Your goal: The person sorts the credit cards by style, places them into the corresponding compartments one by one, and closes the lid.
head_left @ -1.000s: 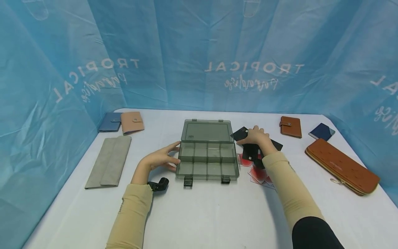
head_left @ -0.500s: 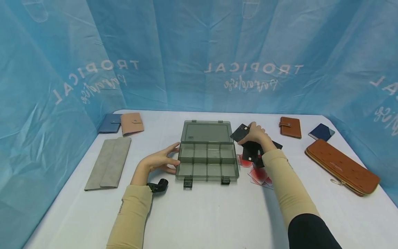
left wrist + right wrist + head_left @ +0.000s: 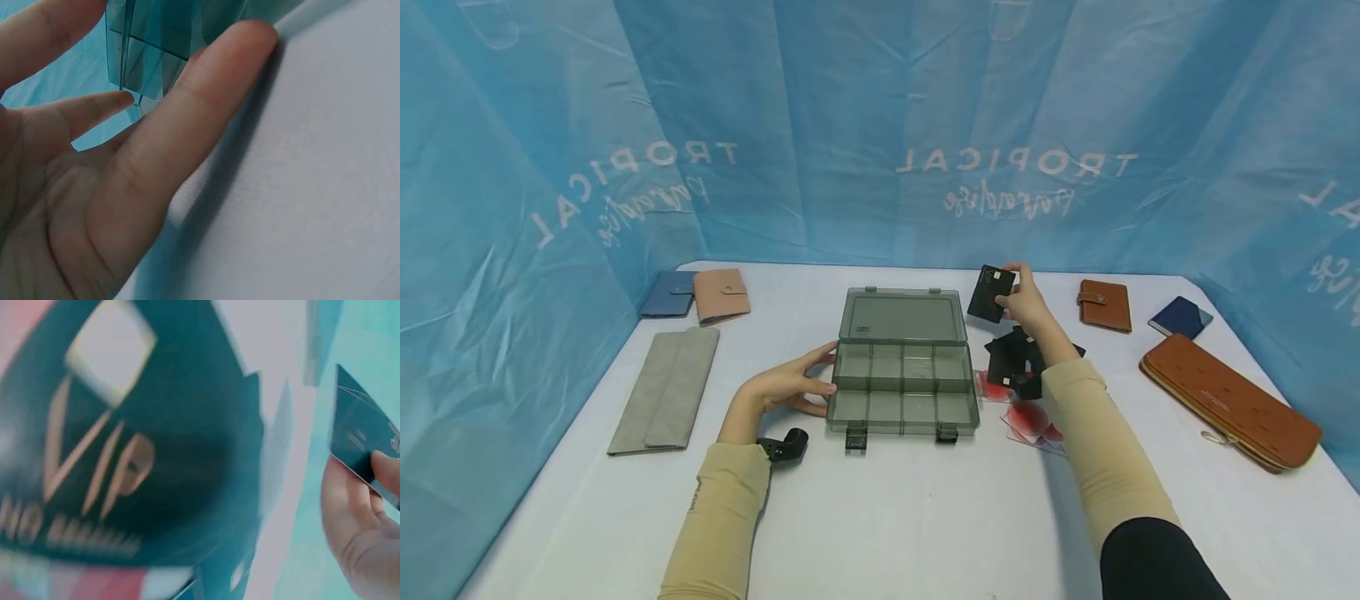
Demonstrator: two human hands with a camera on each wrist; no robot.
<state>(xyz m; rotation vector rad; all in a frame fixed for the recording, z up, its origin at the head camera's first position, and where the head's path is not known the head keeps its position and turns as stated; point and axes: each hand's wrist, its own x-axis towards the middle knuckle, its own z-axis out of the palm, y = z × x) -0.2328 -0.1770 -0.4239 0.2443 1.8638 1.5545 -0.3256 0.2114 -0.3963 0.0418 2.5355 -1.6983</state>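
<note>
A smoky clear plastic organizer box (image 3: 902, 390) lies with its lid (image 3: 904, 318) laid back, showing its divided compartments. My left hand (image 3: 786, 383) rests at the box's left side, its fingers spread and fairly straight; the left wrist view shows the fingers (image 3: 187, 106) near the box wall. Between the thumb and fingers of my right hand (image 3: 1028, 302) is a black VIP card (image 3: 991, 293), held up beyond the lid's right edge. Below that hand, more black VIP cards (image 3: 1006, 362) overlap in a loose pile. Red-patterned cards (image 3: 1027, 418) lie partly under them.
At left lie a grey folding wallet (image 3: 662, 392), a blue wallet (image 3: 666, 293) and a tan wallet (image 3: 721, 295). At right are a brown snap wallet (image 3: 1105, 306), a navy holder (image 3: 1177, 318) and a brown zip purse (image 3: 1232, 404). A blue curtain (image 3: 880, 167) surrounds the white table.
My right hand has lifted one black card off the pile and moved it away from me, turning it upward. The left hand and the box stay where they were.
</note>
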